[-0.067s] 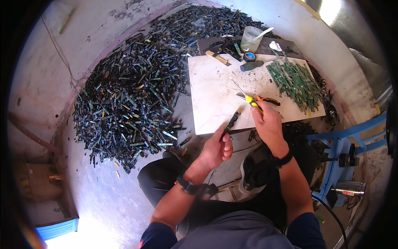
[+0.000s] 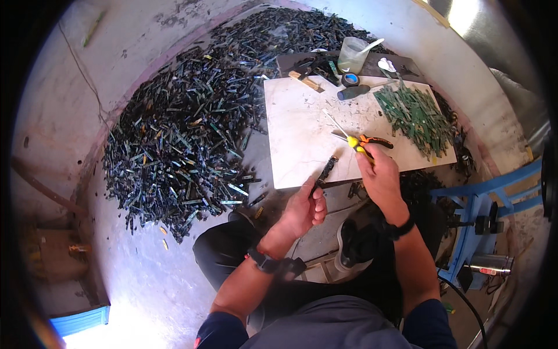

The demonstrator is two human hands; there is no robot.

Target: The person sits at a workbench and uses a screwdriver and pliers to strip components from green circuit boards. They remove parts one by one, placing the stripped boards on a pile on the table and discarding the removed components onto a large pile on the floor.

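Note:
My left hand [image 2: 301, 208] is closed round a narrow dark strip-shaped part [image 2: 325, 172], whose far end sticks up over the board's front edge. In my right hand [image 2: 379, 173] is a screwdriver [image 2: 353, 141] with a yellow and black handle, its thin shaft pointing away to the far left. The shaft is apart from the dark part. Just beyond my right fingers, orange-and-black-handled pliers [image 2: 376, 140] lie on the white board [image 2: 296, 128]. A heap of green circuit-board strips [image 2: 415, 116] covers the board's right side.
A large pile of dark strips [image 2: 186, 134] spreads over the floor at left and behind. Along the board's far side are a tape roll [image 2: 350, 79], a dark-handled screwdriver [image 2: 353, 92] and a plastic cup [image 2: 351, 56]. A blue chair [image 2: 474, 192] stands at right, near a metal flask [image 2: 491, 263].
My right hand and its screwdriver have shifted slightly to the right. My left hand stays in place with the dark part.

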